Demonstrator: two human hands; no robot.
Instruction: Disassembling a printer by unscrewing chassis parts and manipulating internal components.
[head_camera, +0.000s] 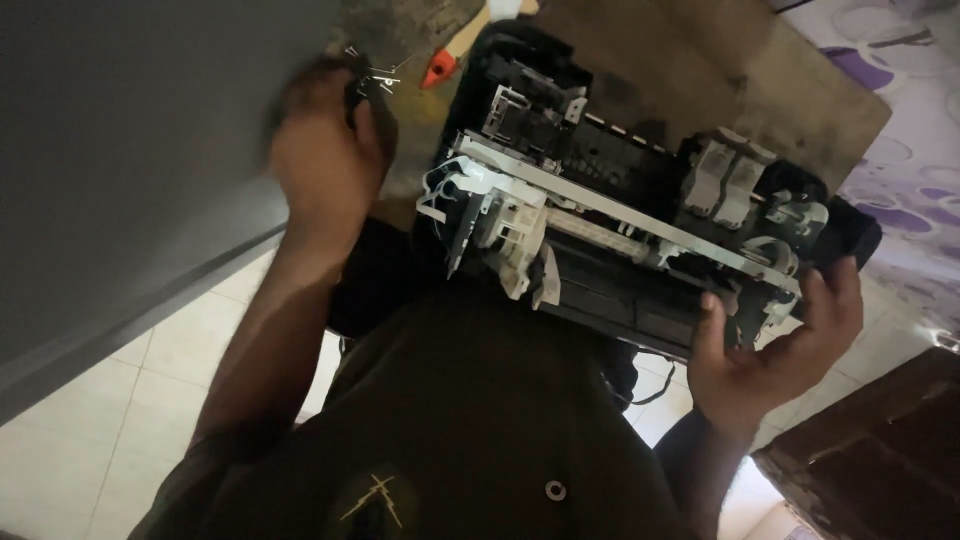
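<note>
Right hand (775, 350) takes its grip on the near right end of an opened-up inkjet printer (620, 230), thumb up over the grey metal rail and fingers curled under the black base; the cover is off, so white plastic gears, the carriage and the ink cartridges sit bare. Most of the machine rests on a worn brown tabletop (700, 70), its front edge overhanging toward the person's chest. Left hand (325, 165) is raised at the far left, clenched around something small and dark with thin metal bits showing; motion blur hides what it is, possibly a small tool or a part. With only one hand steadying the chassis, it could tip or slide off the edge onto the tiled floor (90, 440). Pressure from the thumb might bend the rail or snap a white plastic piece. An orange-handled tool (440, 68) lying just behind the printer could get knocked away.
</note>
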